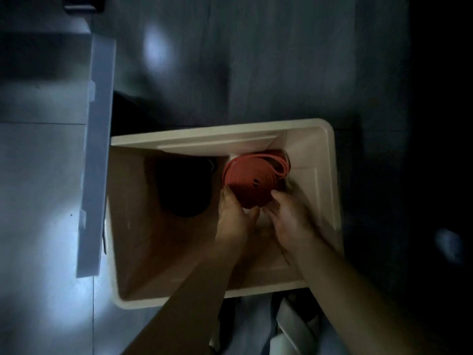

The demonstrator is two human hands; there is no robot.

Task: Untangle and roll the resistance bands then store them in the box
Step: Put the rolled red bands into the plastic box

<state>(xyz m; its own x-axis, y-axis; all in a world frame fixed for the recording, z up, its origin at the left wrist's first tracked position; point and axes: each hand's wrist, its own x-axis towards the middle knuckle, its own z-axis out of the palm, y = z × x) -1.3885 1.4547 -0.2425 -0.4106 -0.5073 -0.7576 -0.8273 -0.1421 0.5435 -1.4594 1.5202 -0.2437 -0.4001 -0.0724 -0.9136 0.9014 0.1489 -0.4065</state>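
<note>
Light poor, picture soft; details of fingers only partly resolved.

At far left a pale panel [98, 149] is seen lying on the floor alongside the box, possibly its lid; this cannot be confirmed.

The cream box [204, 135] is open on the floor; in its left half a black roll [184, 185] is seen lying on the bottom, judged to be a band already stored.

The left hand [235, 219] is inside the box, with its fingers closed on the near-left edge of the red roll [252, 185] and its thumb tucked under the near side.

The red roll is held in the far-right part of the box, just beside the black roll and near the far wall; whether it rests on the bottom cannot be told. One outer turn is seen standing loose from the coil, toward the far-right corner.

The right hand [291, 221] is clamped on the right side of the same roll, fingers bent round it.

Step in hand is judged to be the setting-down of the red roll. To be done well: the loose outer turn should be drawn snug against the coil before release; the roll should be laid flat on the bottom, clear of the black one; the hands should be taken off one at a time, so that any springing open is caught.
</note>
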